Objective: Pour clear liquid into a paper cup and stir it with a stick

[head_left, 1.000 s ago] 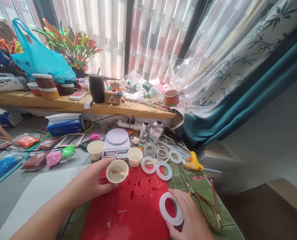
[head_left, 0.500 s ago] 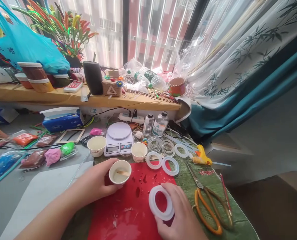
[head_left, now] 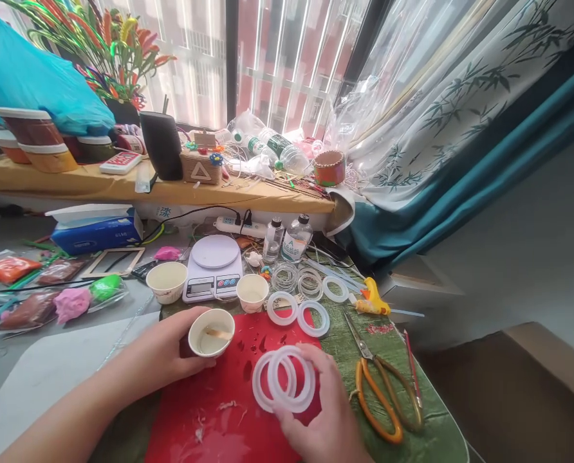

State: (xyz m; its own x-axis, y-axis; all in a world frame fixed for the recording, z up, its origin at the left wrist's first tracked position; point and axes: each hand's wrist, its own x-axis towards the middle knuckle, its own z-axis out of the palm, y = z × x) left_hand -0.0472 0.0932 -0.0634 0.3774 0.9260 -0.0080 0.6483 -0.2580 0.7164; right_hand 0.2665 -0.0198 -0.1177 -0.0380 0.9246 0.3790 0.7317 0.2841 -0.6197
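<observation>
Holding white paper cup [head_left: 210, 347] at left, translucent whitish ring [head_left: 309, 379] at right

The left hand [head_left: 178, 347] is curled round the cup's outer wall, thumb on the near side. Inside the cup, a flat pale wooden stick [head_left: 218, 334] leans in what appears to be a clear, shallow liquid. The right hand [head_left: 323, 402] pinches the ring by its outer edge, fingers above and thumb below. A matching second ring [head_left: 258, 384] overlaps it on the left; whether that one is also gripped cannot be determined. Both rings are over a glossy red sheet [head_left: 190, 411], with the cup near the sheet's upper left edge.

Handling, as judged: the cup is light and thin-walled, liable to dent under hard pressure and to spill if tipped. A gentle wrap below the rim is the sound hold. The rings look light, soft and flexible, possibly slippery if wet; the outer rim, between thumb and fingers, is the proper place to grasp.

Metal scissors with orange handles [head_left: 365, 352] lie to the right of the right hand, not touching it.
</observation>
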